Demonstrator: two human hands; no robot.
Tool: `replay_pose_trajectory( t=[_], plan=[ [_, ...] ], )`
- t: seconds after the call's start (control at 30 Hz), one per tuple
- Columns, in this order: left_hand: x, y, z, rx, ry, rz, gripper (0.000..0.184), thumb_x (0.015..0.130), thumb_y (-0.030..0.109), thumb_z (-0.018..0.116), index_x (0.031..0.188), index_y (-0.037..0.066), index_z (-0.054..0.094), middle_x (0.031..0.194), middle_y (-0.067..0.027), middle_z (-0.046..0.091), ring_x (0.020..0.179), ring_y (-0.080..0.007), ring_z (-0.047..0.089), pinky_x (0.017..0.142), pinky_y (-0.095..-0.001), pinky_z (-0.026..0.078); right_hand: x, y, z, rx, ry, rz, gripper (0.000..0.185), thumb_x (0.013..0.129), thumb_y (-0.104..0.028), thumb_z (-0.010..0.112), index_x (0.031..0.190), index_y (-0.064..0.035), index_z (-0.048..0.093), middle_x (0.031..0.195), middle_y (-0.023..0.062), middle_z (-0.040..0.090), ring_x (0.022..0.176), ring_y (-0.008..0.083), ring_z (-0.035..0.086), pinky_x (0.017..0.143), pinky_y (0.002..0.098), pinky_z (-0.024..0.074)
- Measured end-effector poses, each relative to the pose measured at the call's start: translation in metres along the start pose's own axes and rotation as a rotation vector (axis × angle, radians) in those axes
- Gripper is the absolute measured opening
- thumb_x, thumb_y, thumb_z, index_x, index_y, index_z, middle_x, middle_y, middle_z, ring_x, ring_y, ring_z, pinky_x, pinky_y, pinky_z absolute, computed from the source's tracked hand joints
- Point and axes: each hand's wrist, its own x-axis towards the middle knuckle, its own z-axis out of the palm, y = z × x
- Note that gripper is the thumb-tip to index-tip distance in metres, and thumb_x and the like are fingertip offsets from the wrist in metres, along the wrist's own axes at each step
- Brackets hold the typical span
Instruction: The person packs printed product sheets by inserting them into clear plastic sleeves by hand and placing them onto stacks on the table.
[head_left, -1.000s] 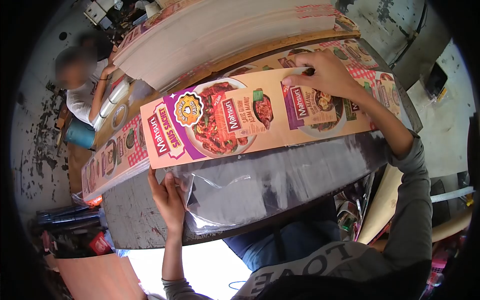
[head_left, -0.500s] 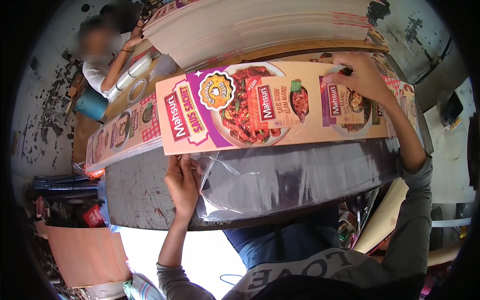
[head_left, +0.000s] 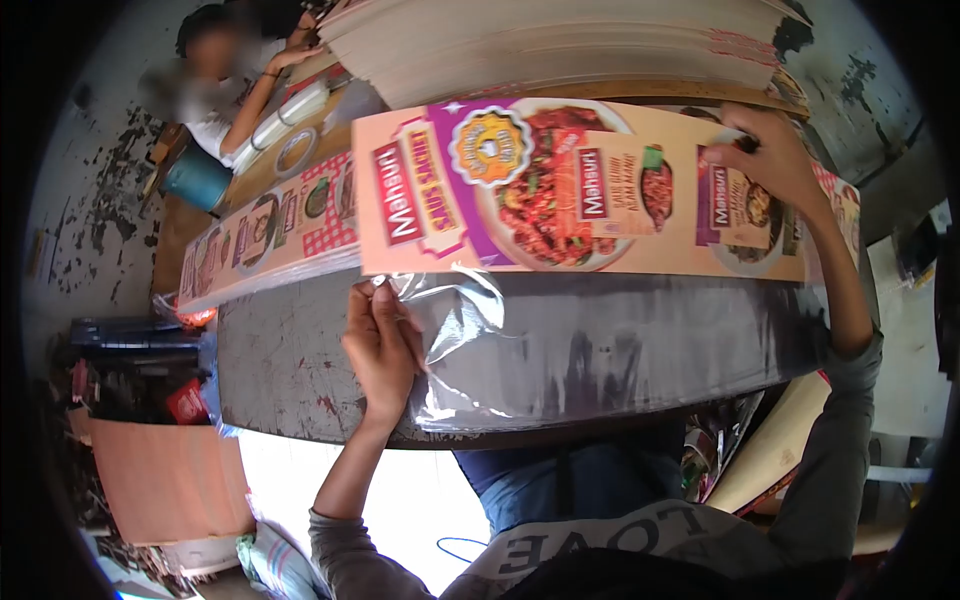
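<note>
A long printed card (head_left: 455, 230) with "Mahsuri Saus Sachet" lettering and food pictures is held up over the table. Its right part is in the grip of my right hand (head_left: 762, 155), thumb on the front and fingers behind. Below the card's left end, my left hand (head_left: 380, 345) is closed in a pinch at the lifted corner of a clear plastic sleeve (head_left: 470, 310). More clear sleeves (head_left: 640, 350) lie flat on the dark table in front of me. The card's lower edge hangs just above them, and whether it touches the plastic I cannot tell.
Similar printed cards (head_left: 265, 225) lie in a stack behind at the left. A tall pile of flat sheets (head_left: 560, 50) fills the back. A roll of tape (head_left: 296, 152) and a teal bucket (head_left: 197, 180) are at the left, near another person (head_left: 250, 110). The table's scratched surface (head_left: 285, 355) shows at left.
The card has shifted right and slightly up in view, with my right hand on it. The sleeve's corner is lifted higher by my left hand. The other person's arm has moved.
</note>
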Motion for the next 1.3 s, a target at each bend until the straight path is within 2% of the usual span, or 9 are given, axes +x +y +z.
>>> replay_pose_trajectory(
  t=[0.13,0.17,0.43,0.57,0.8,0.9,0.97,1.07,1.3],
  plan=[
    [-0.001,0.01,0.002,-0.025,-0.049,-0.082,0.022,0.095,0.019,0.034,0.086,0.0,0.042,0.058,-0.0086,0.057,0.035,-0.0081,0.048,0.029,-0.0184,0.03,-0.009,0.007,0.007,-0.165,0.036,-0.129,0.04,0.066,-0.03,0.072,0.069,-0.001,0.045,0.058,0.0078,0.04,0.053,0.0191,0.035,0.05,0.0285,0.033],
    [0.0,0.01,0.001,-0.022,-0.044,-0.084,0.022,0.095,0.019,0.034,0.086,0.0,0.042,0.058,-0.0086,0.057,0.035,-0.0081,0.048,0.029,-0.0184,0.03,-0.011,0.013,0.007,-0.138,-0.041,-0.014,0.035,0.066,-0.029,0.072,0.071,-0.0003,0.053,0.06,0.0071,0.05,0.054,0.0163,0.049,0.053,0.0279,0.0378],
    [0.002,0.006,0.0,-0.074,-0.098,-0.144,0.027,0.095,0.02,0.033,0.084,-0.002,0.042,0.068,-0.0134,0.061,0.054,-0.015,0.062,0.04,-0.0172,0.042,-0.012,0.015,0.004,-0.022,-0.048,0.003,0.033,0.066,-0.027,0.073,0.072,-0.0013,0.053,0.059,0.003,0.05,0.053,0.0111,0.046,0.051,0.0253,0.038],
    [0.001,0.007,0.004,-0.149,-0.057,-0.211,0.028,0.095,0.025,0.036,0.087,0.001,0.048,0.067,-0.0079,0.061,0.054,-0.0106,0.06,0.044,-0.0158,0.041,-0.013,0.014,0.005,0.022,-0.009,-0.028,0.035,0.065,-0.026,0.072,0.068,-0.0005,0.047,0.058,0.0044,0.044,0.053,0.012,0.038,0.05,0.0259,0.0321],
    [0.005,0.004,0.001,-0.19,-0.111,-0.283,0.027,0.094,0.025,0.038,0.086,0.001,0.049,0.068,-0.0103,0.062,0.059,-0.0123,0.061,0.051,-0.0179,0.043,-0.017,0.016,0.002,-0.075,0.062,-0.127,0.035,0.065,-0.028,0.072,0.07,-0.001,0.051,0.059,0.0056,0.049,0.052,0.0117,0.044,0.051,0.0246,0.0354],
    [0.006,0.008,0.002,-0.183,-0.108,-0.325,0.026,0.094,0.023,0.038,0.085,0.001,0.049,0.069,-0.0111,0.062,0.059,-0.0121,0.061,0.051,-0.0181,0.043,-0.02,0.029,-0.002,0.068,0.076,-0.07,0.033,0.064,-0.023,0.075,0.083,-0.0008,0.06,0.066,0.0044,0.055,0.053,0.0093,0.048,0.048,0.0246,0.0381],
    [0.006,0.011,0.002,-0.155,-0.114,-0.342,0.026,0.093,0.023,0.039,0.085,0.001,0.05,0.069,-0.0114,0.062,0.06,-0.012,0.061,0.051,-0.0181,0.043,-0.02,0.03,-0.009,-0.113,-0.015,-0.096,0.032,0.065,-0.019,0.075,0.085,0.0004,0.06,0.071,0.0037,0.057,0.055,0.0084,0.048,0.049,0.0234,0.0388],
    [0.008,0.012,-0.001,-0.097,-0.161,-0.348,0.03,0.094,0.024,0.035,0.086,-0.002,0.047,0.074,-0.0179,0.063,0.069,-0.0205,0.064,0.059,-0.023,0.048,-0.023,0.028,-0.008,0.011,-0.009,-0.043,0.033,0.065,-0.016,0.075,0.088,0.0019,0.06,0.073,0.0021,0.058,0.056,0.0077,0.048,0.05,0.0223,0.0393],
    [0.01,0.008,-0.003,-0.129,-0.185,-0.4,0.028,0.095,0.024,0.035,0.089,-0.001,0.046,0.077,-0.0163,0.063,0.069,-0.0193,0.064,0.06,-0.0223,0.049,-0.025,0.012,-0.01,0.001,0.152,-0.087,0.032,0.065,-0.024,0.072,0.072,0.0,0.053,0.059,0.0057,0.05,0.053,0.012,0.047,0.051,0.0241,0.0357]
  ],
)
